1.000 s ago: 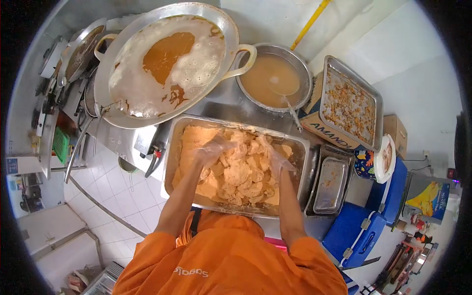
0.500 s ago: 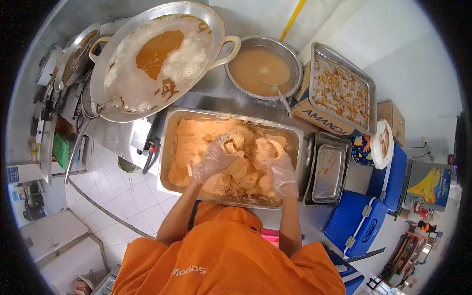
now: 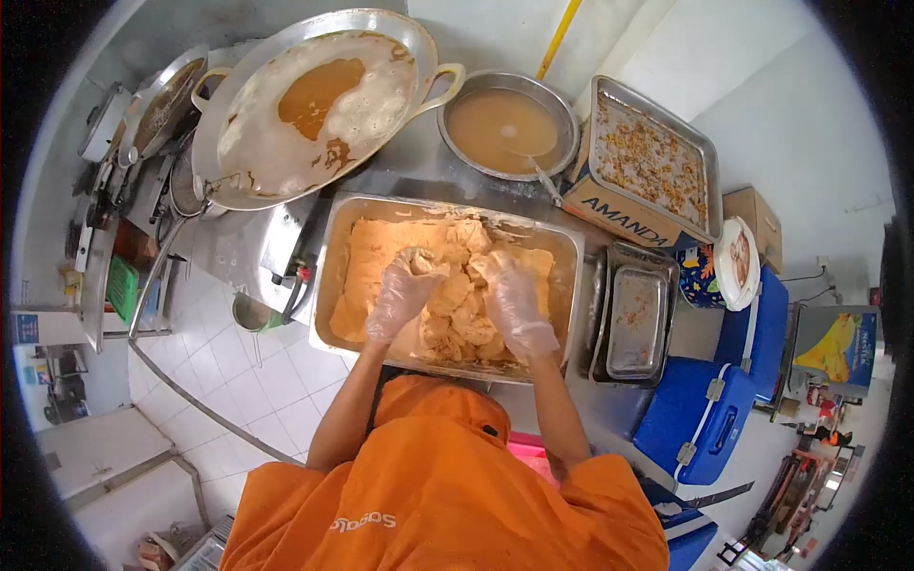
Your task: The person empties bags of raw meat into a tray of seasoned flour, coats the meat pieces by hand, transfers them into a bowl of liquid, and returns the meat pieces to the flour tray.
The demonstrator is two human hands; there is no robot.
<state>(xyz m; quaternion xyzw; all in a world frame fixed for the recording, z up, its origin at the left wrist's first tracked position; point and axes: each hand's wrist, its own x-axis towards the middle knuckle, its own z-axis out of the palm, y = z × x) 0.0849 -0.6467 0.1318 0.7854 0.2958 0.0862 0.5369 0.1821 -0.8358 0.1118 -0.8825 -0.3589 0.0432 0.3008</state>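
1. Grey stainless-steel counter (image 3: 405,171) is running across; 1 lg. round two-handled metal pan (image 3: 427,62) w/ frothy brown liquid is sitting far L.
2. 1 deep rectangular silver-metal tray (image 3: 566,285) is resting nearest the person, holding orange-tan powder (image 3: 376,252) & coated pieces (image 3: 457,295).
3. 1 round grey metal basin (image 3: 568,133) w/ cloudy tan liquid is standing beyond.
4. 2 hands, clear-gloved, are working over tray: L hand (image 3: 409,295) is curling round 1 lump (image 3: 419,259); R hand (image 3: 514,305) is apparently gripping another.
5. Vs. 1 s ago (fingers outstretched), fingers are now bending, so handling is seemingly shifting from gathering to gripping.
6. Other pieces are merging; can't count.
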